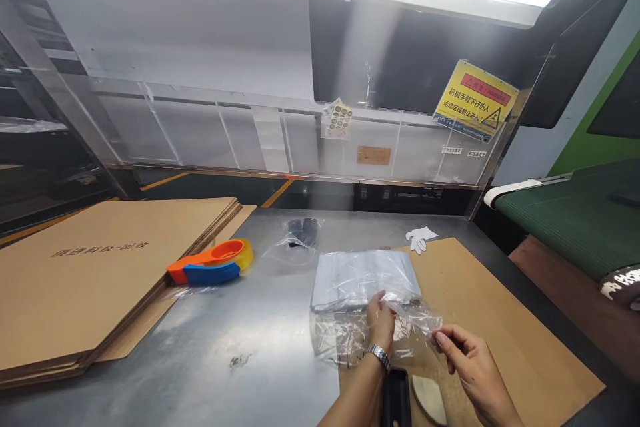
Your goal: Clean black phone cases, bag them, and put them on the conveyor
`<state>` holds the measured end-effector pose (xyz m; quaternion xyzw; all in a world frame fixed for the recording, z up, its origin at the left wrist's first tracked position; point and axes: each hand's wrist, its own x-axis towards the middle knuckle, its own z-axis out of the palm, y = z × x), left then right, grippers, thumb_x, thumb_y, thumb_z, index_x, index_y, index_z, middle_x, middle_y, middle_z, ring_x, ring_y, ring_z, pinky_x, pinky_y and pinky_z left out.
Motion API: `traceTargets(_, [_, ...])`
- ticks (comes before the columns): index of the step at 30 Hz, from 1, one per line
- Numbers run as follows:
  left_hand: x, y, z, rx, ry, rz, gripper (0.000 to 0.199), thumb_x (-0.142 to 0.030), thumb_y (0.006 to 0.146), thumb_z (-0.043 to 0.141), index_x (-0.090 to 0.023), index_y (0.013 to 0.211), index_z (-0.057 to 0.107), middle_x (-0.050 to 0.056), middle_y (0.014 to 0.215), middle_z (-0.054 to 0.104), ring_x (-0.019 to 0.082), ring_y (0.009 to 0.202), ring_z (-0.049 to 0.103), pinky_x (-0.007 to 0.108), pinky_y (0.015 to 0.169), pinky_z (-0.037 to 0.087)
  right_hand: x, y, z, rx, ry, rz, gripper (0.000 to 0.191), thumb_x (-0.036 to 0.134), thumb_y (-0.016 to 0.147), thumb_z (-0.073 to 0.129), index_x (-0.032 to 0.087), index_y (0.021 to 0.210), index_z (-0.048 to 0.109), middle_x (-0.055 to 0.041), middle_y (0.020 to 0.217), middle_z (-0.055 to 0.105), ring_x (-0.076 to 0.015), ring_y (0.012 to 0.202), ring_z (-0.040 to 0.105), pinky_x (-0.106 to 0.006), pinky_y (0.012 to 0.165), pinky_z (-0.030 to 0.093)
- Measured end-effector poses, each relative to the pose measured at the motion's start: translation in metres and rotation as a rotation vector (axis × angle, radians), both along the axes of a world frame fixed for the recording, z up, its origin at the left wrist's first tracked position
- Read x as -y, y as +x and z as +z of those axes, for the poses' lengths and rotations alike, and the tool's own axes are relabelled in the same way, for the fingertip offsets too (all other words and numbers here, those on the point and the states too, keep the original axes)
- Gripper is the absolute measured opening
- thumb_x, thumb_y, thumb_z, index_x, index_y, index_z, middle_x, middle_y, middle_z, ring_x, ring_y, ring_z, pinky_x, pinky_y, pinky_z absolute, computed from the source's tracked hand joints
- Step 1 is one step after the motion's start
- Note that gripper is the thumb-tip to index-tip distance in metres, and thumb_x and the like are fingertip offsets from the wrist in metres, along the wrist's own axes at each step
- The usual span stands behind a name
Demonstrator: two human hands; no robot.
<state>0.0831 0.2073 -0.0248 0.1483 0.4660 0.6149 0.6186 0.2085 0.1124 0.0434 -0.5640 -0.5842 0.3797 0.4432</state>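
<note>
A pile of clear plastic bags (367, 273) with a whitish, glossy top lies in front of me, its loose transparent edge spread towards me. My left hand (383, 320), with a metal watch on the wrist, reaches onto this near edge. Its fingers are bent at the film and partly hidden by it. Between thumb and fingers, my right hand (467, 357) pinches a corner of the film. The clear film stretches between both hands. Below my left wrist lie a black tray-like object (397, 393) and a pale piece with a curved edge (429, 398).
Flat cardboard (500, 320) lies under the right side. Stacked cardboard sheets (115, 267) fill the left, beside an orange and blue tape dispenser (210, 265). A bagged dark item (303, 232) and a white glove (420, 238) lie behind. A green conveyor (565, 217) stands right.
</note>
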Motion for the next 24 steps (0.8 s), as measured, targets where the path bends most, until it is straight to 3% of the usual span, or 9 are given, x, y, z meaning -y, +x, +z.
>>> traceTargets(4, [0.034, -0.005, 0.002, -0.022, -0.023, -0.158, 0.014, -0.023, 0.085, 0.054, -0.012, 0.077, 0.054, -0.004, 0.063, 0.052, 0.006, 0.048, 0.047, 0.019, 0.044, 0.039, 0.008, -0.003, -0.002, 0.007, 0.045, -0.111, 0.042, 0.057, 0.076, 0.053, 0.017, 0.072, 0.063, 0.0, 0.06, 0.055, -0.0114, 0.049, 0.043, -0.022, 0.044, 0.036])
traceTargets(8, [0.079, -0.016, 0.017, -0.048, 0.05, -0.268, 0.022, -0.031, 0.081, 0.058, -0.014, 0.073, 0.049, -0.004, 0.059, 0.05, 0.005, 0.045, 0.043, 0.015, 0.039, 0.027, 0.017, -0.012, -0.005, 0.1, 0.09, -0.177, 0.037, 0.053, 0.08, 0.051, 0.018, 0.074, 0.062, -0.0032, 0.068, 0.061, -0.0161, 0.062, 0.053, -0.024, 0.055, 0.04])
traceTargets(10, [0.101, -0.021, 0.026, -0.084, 0.145, -0.298, 0.03, -0.041, 0.075, 0.063, -0.014, 0.079, 0.052, -0.003, 0.062, 0.051, 0.005, 0.048, 0.043, 0.016, 0.041, 0.028, 0.024, -0.02, -0.008, 0.171, 0.11, -0.136, 0.031, 0.048, 0.081, 0.052, 0.02, 0.071, 0.061, -0.0029, 0.068, 0.061, -0.0168, 0.064, 0.055, -0.025, 0.058, 0.04])
traceTargets(13, [0.122, -0.027, 0.032, -0.152, 0.258, -0.35, 0.036, -0.043, 0.067, 0.071, -0.012, 0.078, 0.057, 0.0, 0.067, 0.055, 0.008, 0.056, 0.046, 0.019, 0.052, 0.037, 0.035, -0.034, -0.013, 0.288, 0.149, 0.003, 0.027, 0.038, 0.082, 0.052, 0.021, 0.062, 0.057, -0.0015, 0.064, 0.06, -0.0158, 0.061, 0.054, -0.024, 0.057, 0.04])
traceTargets(16, [0.132, -0.033, 0.028, -0.261, 0.269, -0.328, 0.033, -0.044, 0.074, 0.064, -0.014, 0.063, 0.053, -0.001, 0.058, 0.05, 0.009, 0.054, 0.043, 0.022, 0.054, 0.037, 0.042, -0.039, -0.017, 0.368, 0.162, 0.075, 0.023, 0.032, 0.081, 0.052, 0.021, 0.061, 0.052, 0.0003, 0.062, 0.057, -0.0145, 0.058, 0.053, -0.023, 0.054, 0.039])
traceTargets(19, [0.138, -0.044, 0.021, -0.421, 0.251, -0.276, 0.034, -0.043, 0.081, 0.054, -0.015, 0.062, 0.054, -0.001, 0.056, 0.049, 0.012, 0.054, 0.043, 0.024, 0.054, 0.037, 0.044, -0.036, -0.018, 0.428, 0.163, 0.054, 0.021, 0.032, 0.084, 0.051, 0.021, 0.066, 0.052, 0.0002, 0.063, 0.057, -0.0152, 0.059, 0.053, -0.024, 0.055, 0.038])
traceTargets(22, [0.148, -0.055, 0.022, -0.594, 0.263, -0.221, 0.019, -0.036, 0.077, 0.062, -0.017, 0.073, 0.06, 0.002, 0.07, 0.056, 0.017, 0.069, 0.05, 0.028, 0.068, 0.041, 0.046, -0.036, -0.012, 0.48, 0.199, 0.051, 0.019, 0.028, 0.087, 0.046, 0.02, 0.071, 0.052, -0.0026, 0.071, 0.057, -0.0178, 0.068, 0.053, -0.027, 0.061, 0.037])
traceTargets(24, [0.155, -0.061, 0.027, -0.814, 0.381, -0.159, 0.02, -0.028, 0.074, 0.066, -0.019, 0.092, 0.061, 0.005, 0.089, 0.058, 0.021, 0.087, 0.051, 0.033, 0.082, 0.039, 0.047, -0.04, -0.005, 0.5, 0.235, 0.123, 0.018, 0.025, 0.088, 0.043, 0.02, 0.073, 0.052, -0.0034, 0.073, 0.057, -0.0183, 0.071, 0.052, -0.028, 0.063, 0.037])
